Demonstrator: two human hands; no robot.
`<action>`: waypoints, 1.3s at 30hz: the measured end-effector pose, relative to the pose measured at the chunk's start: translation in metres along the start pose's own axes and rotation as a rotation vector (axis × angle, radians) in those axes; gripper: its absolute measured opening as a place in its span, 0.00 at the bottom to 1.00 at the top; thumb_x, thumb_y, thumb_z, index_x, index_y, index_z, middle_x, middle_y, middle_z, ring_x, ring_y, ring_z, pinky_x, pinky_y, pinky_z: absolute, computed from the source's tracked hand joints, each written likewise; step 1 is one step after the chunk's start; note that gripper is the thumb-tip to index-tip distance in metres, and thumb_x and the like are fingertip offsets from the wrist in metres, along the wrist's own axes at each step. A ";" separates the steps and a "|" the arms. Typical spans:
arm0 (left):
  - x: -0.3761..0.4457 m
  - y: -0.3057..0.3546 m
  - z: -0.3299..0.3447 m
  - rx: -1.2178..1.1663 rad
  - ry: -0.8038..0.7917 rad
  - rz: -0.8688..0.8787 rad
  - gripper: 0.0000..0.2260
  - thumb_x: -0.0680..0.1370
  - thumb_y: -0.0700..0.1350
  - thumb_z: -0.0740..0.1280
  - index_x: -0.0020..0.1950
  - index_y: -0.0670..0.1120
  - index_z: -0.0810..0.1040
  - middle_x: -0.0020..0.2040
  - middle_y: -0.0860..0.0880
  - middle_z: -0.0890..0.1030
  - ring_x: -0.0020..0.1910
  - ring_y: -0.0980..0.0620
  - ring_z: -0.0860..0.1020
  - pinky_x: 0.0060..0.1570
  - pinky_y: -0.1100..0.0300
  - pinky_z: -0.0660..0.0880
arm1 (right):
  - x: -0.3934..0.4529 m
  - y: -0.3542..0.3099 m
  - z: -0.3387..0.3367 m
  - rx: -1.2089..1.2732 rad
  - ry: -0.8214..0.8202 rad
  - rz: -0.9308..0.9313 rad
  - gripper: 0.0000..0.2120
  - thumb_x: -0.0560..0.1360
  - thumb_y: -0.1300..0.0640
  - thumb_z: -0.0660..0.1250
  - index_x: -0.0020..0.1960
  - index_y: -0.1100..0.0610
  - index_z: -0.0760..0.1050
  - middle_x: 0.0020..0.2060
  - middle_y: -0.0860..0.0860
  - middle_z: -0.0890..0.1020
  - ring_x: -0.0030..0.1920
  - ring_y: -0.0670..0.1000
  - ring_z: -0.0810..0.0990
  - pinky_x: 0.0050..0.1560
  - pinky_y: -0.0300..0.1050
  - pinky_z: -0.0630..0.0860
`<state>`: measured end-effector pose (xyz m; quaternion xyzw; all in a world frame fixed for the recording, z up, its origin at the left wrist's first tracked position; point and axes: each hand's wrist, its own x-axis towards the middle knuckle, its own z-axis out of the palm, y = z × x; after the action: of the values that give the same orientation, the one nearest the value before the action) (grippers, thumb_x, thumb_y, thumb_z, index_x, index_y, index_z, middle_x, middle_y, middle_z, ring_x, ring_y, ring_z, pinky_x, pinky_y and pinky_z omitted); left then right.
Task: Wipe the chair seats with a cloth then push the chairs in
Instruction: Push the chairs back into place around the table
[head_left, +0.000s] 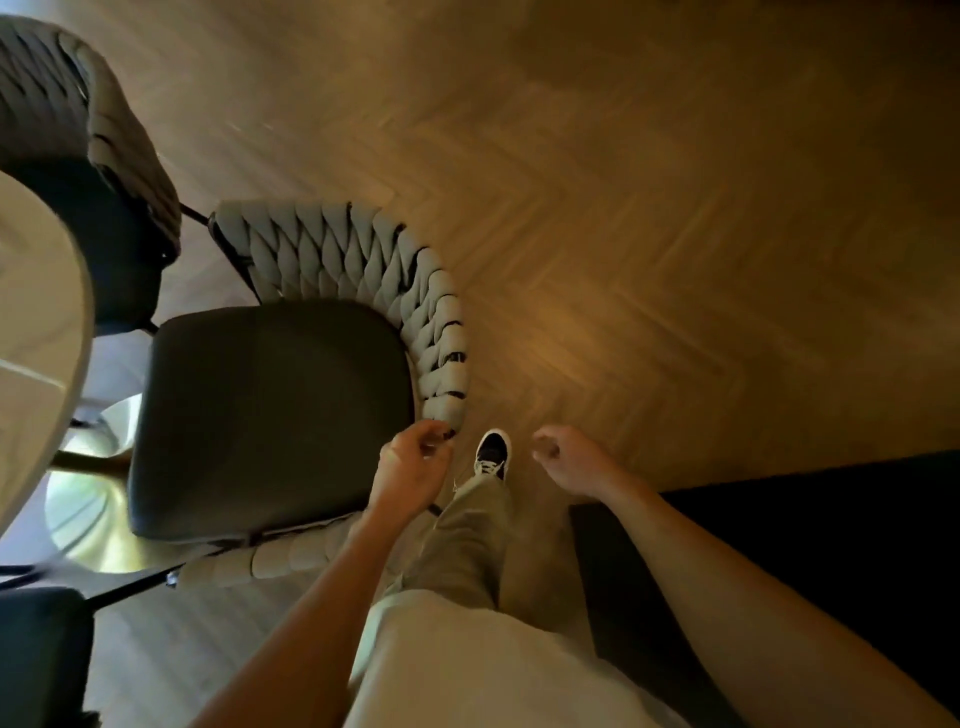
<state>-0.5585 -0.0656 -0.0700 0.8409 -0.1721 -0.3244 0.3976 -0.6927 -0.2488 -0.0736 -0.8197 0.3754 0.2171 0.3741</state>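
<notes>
Two chairs show clearly from where you stand: the near chair (270, 415), pulled out from the pale round surface (36, 322) at the left, and a second chair (98, 171) beyond it, tucked closer in. A dark corner of what may be a third seat (36, 654) sits at the lower left.

Your left hand (410, 467) is at the end of the near chair's woven backrest (363, 260), its fingers (441, 441) curled and pinching the last loop of the weave, probably because that rim gives you a firm place to steer the chair toward the surface. Your right hand (566, 460) hangs over the wood floor (675, 208), fingers loosely curled on nothing.

No cloth is visible anywhere, so you appear to be at the pushing stage for this chair. Whether its seat has been wiped cannot be told from its dark, even cushion. Your shoe (491, 452) stands just beside the backrest end, so mind the chair leg as it slides.
</notes>
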 end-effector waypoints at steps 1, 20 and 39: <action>0.014 0.006 0.002 -0.010 0.004 -0.008 0.09 0.78 0.46 0.67 0.58 0.51 0.79 0.47 0.56 0.80 0.45 0.65 0.77 0.41 0.71 0.72 | 0.018 -0.004 -0.011 -0.016 -0.013 -0.002 0.15 0.80 0.54 0.61 0.66 0.55 0.72 0.63 0.54 0.77 0.63 0.54 0.75 0.62 0.49 0.72; 0.232 0.095 -0.009 -0.209 0.321 -0.307 0.08 0.80 0.45 0.64 0.58 0.52 0.78 0.50 0.57 0.79 0.45 0.65 0.76 0.34 0.75 0.70 | 0.269 -0.076 -0.200 -0.180 -0.257 -0.143 0.15 0.79 0.56 0.63 0.65 0.56 0.73 0.61 0.52 0.78 0.60 0.50 0.76 0.61 0.43 0.72; 0.386 0.187 -0.029 -0.443 0.913 -0.651 0.09 0.78 0.43 0.66 0.57 0.50 0.79 0.52 0.53 0.80 0.49 0.57 0.78 0.45 0.66 0.74 | 0.496 -0.258 -0.352 -0.543 -0.418 -0.707 0.12 0.78 0.54 0.65 0.60 0.53 0.78 0.50 0.51 0.81 0.51 0.50 0.79 0.53 0.43 0.75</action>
<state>-0.2630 -0.3770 -0.0683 0.8018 0.3540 -0.0638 0.4773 -0.1556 -0.6338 -0.0530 -0.9038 -0.0788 0.3267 0.2648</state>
